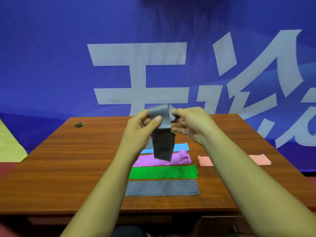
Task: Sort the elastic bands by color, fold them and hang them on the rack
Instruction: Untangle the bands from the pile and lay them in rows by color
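Observation:
Above the table I hold a grey elastic band (162, 144) folded over, its doubled length hanging down. My left hand (142, 127) pinches its top fold between thumb and fingers. My right hand (189, 124) pinches the same fold from the right side. Flat on the wooden table (68, 168) lie sorted bands in rows: a blue band (181, 147) farthest, then purple bands (181, 159), green bands (164, 171) and grey bands (162, 187) nearest. Pink bands (205, 161) lie to the right, partly hidden by my right forearm. A small green and dark object behind the held band is mostly hidden.
A round cable hole (79, 124) sits at the table's far left corner. A blue banner with large white characters (140, 53) hangs close behind the table. The table's front edge runs near my elbows.

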Motion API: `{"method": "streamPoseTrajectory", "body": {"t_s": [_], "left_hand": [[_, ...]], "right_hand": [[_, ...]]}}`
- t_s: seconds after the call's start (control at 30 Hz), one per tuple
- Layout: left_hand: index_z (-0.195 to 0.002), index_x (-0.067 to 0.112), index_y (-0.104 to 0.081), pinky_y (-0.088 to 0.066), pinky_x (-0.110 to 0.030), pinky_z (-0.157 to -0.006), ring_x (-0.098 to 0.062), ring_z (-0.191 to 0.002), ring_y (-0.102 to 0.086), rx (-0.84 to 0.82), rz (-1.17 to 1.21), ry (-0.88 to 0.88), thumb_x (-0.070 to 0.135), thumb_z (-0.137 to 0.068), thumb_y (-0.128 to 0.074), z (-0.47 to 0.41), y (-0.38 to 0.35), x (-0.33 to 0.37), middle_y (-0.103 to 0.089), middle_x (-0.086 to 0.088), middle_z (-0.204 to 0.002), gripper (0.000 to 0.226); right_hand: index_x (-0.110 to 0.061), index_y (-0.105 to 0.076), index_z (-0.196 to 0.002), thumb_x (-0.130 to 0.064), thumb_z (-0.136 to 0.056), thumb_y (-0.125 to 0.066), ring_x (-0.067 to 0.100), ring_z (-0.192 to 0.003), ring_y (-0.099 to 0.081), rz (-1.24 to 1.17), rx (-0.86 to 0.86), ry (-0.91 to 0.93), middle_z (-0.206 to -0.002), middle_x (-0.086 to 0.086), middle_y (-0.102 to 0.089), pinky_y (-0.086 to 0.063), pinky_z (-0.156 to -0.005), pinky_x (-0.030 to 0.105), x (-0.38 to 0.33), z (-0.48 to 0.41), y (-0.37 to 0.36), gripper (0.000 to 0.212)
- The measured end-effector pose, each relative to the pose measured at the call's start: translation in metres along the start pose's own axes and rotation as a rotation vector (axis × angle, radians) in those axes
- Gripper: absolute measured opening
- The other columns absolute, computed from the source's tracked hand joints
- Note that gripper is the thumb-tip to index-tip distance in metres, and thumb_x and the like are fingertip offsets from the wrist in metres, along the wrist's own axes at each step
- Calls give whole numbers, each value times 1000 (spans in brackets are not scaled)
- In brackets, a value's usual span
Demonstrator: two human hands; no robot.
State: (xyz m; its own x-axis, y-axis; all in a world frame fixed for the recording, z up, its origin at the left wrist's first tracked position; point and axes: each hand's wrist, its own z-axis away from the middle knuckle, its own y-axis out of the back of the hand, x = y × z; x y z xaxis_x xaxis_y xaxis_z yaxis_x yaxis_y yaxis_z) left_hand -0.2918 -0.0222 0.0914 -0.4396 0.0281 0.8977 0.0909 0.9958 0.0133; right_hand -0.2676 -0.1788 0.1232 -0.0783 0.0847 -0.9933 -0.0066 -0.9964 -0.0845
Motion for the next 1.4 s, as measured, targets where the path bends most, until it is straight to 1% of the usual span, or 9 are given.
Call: {"method": "streamPoseTrajectory", "body": {"t_s": [0.1, 0.2, 0.37, 0.57, 0.73, 0.93, 1.03, 1.27, 1.4], "left_hand": [[-98, 12, -66, -50, -34, -76, -15, -78, -61, 36, 29, 1, 9, -94, -61, -17, 2, 16, -68, 1, -75, 8], [-89, 14, -67, -43, -42, -75, -24, -82, -51, 9, 21, 31, 26, -87, -68, -25, 1, 26, -57, -16, -82, 12], [-89, 15, -71, -42, -46, -74, -30, -81, -54, -36, 40, 82, 28, -86, -69, -23, -3, 26, -60, -29, -84, 14], [-76, 14, -55, -46, -22, -58, -11, -57, -57, -27, 150, 148, 26, -94, -61, -14, -4, 19, -57, -2, -64, 22], [-98, 18, -48, -47, -44, -76, -26, -79, -61, -19, 56, 105, 38, -76, -80, -6, 2, 7, -66, -15, -77, 43], [-101, 15, -73, -51, -25, -79, -10, -84, -63, -124, -36, 110, 20, -85, -71, 1, 7, -8, -72, 3, -91, 17], [-112, 23, -71, -51, -46, -96, -33, -108, -66, -201, 143, 213, 24, -87, -67, 10, 6, -19, -71, -11, -112, 25], [-120, 9, -58, -56, -36, -64, -28, -72, -69, -241, 132, 256, 12, -94, -60, 25, 9, -35, -70, -19, -87, 27], [-111, -4, -60, -54, -39, -75, -25, -72, -65, -349, 45, 380, 28, -78, -75, 34, 24, -55, -69, -13, -82, 48]], "right_hand": [[-8, -63, -97, -23, -94, -61, 21, -64, -70, 233, 36, 75, -86, 7, -71, -56, -63, 34, 2, 12, 9, 15], [-18, -67, -99, -23, -94, -60, 23, -74, -70, 324, 181, 455, -90, -4, -66, -54, -63, 35, -5, 27, 12, 10], [-22, -70, -103, -13, -82, -75, 10, -74, -61, 582, -4, 734, -96, -4, -59, -45, -68, 11, 2, 41, 7, 23], [-16, -73, -91, -14, -85, -73, 8, -76, -53, 769, 107, 889, -89, 1, -54, -40, -70, 9, 6, 35, 3, 6], [-17, -70, -89, -17, -88, -67, 7, -92, -53, 740, 156, 881, -98, -3, -55, -41, -80, 15, -5, 33, 0, 3], [-11, -67, -89, -15, -90, -64, 11, -70, -60, 591, 47, 719, -78, -5, -64, -53, -65, 28, -24, 29, -6, 5], [-9, -67, -87, -12, -89, -65, 24, -71, -63, 459, 51, 607, -80, 7, -67, -59, -64, 46, -28, 22, -5, 4], [-4, -69, -96, -5, -86, -71, 17, -72, -63, 466, -121, 357, -80, 7, -66, -58, -66, 36, -11, 14, 2, 10], [-7, -68, -84, 1, -85, -69, 18, -72, -64, 264, -42, 271, -77, 7, -65, -58, -72, 38, -2, 10, 7, 8]]}}
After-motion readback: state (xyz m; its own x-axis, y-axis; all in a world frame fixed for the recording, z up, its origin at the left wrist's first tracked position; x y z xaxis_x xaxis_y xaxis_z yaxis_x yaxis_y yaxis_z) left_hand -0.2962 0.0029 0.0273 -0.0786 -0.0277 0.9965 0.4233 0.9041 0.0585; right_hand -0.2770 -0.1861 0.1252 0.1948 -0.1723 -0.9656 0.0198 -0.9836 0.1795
